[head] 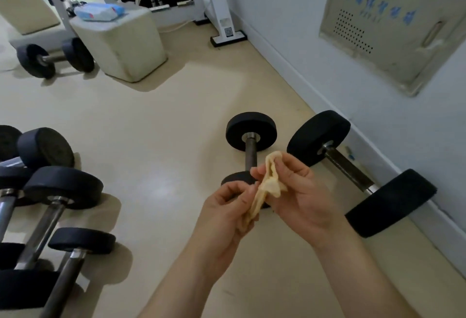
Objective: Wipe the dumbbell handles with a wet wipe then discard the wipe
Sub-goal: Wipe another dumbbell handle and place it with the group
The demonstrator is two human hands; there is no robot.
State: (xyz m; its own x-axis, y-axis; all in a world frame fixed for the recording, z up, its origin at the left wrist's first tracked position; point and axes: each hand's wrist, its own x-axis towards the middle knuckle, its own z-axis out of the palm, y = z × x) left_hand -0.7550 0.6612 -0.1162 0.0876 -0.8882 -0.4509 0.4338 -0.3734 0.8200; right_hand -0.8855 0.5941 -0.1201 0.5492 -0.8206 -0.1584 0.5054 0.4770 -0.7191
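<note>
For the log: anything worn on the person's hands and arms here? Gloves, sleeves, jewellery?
Nothing worn shows. The left hand and right hand are bare: no gloves or rings visible. The left forearm and right forearm are uncovered to the frame edge: no sleeve, watch or band.

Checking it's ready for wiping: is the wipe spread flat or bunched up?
Bunched. The wipe hangs crumpled in folds, pinched between the left hand and right hand.
</note>
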